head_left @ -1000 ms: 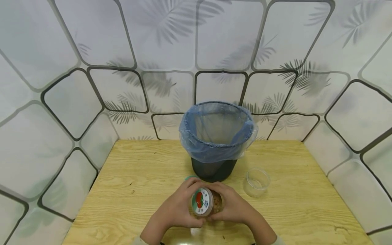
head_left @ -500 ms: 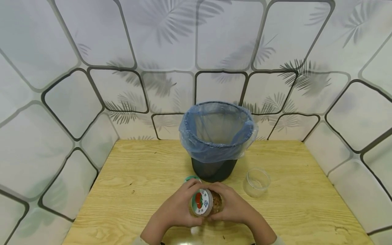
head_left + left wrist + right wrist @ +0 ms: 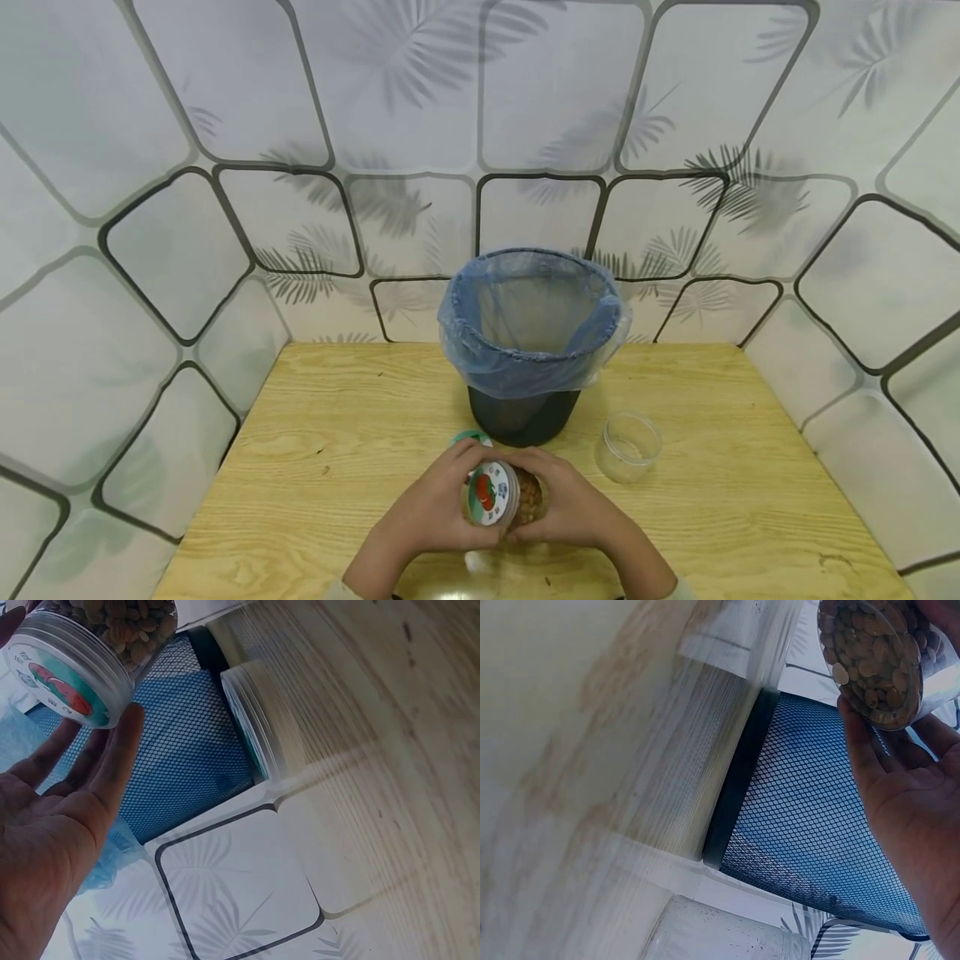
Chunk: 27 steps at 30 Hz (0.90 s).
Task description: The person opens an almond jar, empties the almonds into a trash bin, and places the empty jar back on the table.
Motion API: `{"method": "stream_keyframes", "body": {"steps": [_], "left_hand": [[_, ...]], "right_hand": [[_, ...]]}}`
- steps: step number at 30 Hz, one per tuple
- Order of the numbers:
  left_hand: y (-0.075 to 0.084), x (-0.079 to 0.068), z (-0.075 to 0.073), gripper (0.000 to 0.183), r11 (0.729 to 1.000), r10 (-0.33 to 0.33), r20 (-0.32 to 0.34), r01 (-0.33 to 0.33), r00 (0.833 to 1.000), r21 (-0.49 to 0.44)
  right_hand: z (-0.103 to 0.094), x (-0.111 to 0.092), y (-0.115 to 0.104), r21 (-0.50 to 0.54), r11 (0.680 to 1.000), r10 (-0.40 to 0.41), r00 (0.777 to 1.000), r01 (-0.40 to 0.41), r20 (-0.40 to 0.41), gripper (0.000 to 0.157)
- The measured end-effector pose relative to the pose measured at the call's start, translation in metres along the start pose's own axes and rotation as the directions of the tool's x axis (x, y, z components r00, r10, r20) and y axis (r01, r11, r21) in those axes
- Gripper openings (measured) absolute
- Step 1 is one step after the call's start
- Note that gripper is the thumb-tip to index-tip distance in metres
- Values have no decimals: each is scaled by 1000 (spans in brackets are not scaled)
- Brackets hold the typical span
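A clear plastic jar (image 3: 866, 664) filled with small brown nuts lies on its side in the air between my two hands. Its lid (image 3: 487, 496), with a tomato on a green and white label, faces left in the head view. My left hand (image 3: 435, 508) grips the lid end, fingertips along its rim in the left wrist view. The jar's body is held by my right hand (image 3: 566, 504), fingers and thumb round the bottom end. Behind the left fingers, a second green-topped lid (image 3: 470, 437) lies on the table, partly hidden.
A black mesh trash bin (image 3: 517, 417) lined with a blue bag (image 3: 517, 375) stands just beyond the hands. To its right, an open clear jar (image 3: 630, 448) sits on the wooden table (image 3: 322, 500). Patterned cloth walls (image 3: 420, 225) enclose the table's back and sides.
The held jar's lid has turned and tilted slightly leftward, so its label sits at a different angle. More of the lid on the table shows past the left hand.
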<state>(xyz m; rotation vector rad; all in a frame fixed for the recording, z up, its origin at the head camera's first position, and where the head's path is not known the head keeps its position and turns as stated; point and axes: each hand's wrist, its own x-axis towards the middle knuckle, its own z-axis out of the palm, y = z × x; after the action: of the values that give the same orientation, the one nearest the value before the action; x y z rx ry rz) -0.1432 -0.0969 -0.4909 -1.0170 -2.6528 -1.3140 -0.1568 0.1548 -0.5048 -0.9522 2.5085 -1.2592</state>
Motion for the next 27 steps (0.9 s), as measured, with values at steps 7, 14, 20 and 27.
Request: {"method": "stream_keyframes", "body": {"steps": [7, 14, 20, 27], "left_hand": [[2, 0, 0, 62, 995, -93, -27, 92, 995, -31], [2, 0, 1, 64, 992, -115, -33, 113, 993, -63], [1, 1, 1, 67, 989, -145, -42, 145, 988, -17], [1, 0, -1, 68, 976, -216, -9, 216, 976, 3]], "right_hand": [[0, 1, -1, -19, 1000, -8, 1000, 8, -8, 82], [1, 1, -2, -18, 1000, -20, 1000, 19, -16, 81], [1, 3, -4, -23, 1000, -9, 1000, 9, -13, 80], [3, 4, -4, -28, 1000, 5, 1000, -6, -16, 83]]}}
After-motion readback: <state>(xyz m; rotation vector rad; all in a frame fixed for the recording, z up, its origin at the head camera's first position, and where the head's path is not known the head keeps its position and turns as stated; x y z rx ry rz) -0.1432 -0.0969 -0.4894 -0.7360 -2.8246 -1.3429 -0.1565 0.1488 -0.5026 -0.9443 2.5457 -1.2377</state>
